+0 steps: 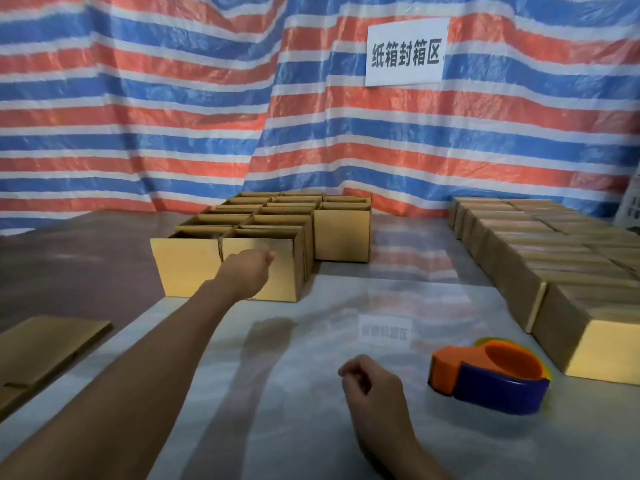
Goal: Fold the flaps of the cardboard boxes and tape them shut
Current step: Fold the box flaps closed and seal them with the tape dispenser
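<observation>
Right hand (372,382) nearest the camera, low centre over the glossy table (311,341): fingers curled in toward the palm, thumb against them, nothing held. Left arm stretched forward and up the table; left hand (251,270) in front of the upper front wall of the nearest open box (280,289), fingers curled. Whether it touches or grips the cardboard cannot be told. Hands well apart, the left much farther out. Tape dispenser (488,377), orange with a dark blue body, lies on the table just right of the right hand, not touched. The nearest open box stands upright, top open, at the front right corner of a block of open boxes (270,216) packed side by side in rows running back toward the wall; its left neighbour (187,268) touches it. One more open box (341,235) stands against the block's right side, set farther back. Along the right edge of the table, a row of closed boxes (519,244) with flaps down runs from far to near; tape on them cannot be made out. A flat cardboard piece (45,348) lies at the left edge. Behind, a red, white and blue striped tarp (138,98) carries a white sign (407,51) with dark characters.
</observation>
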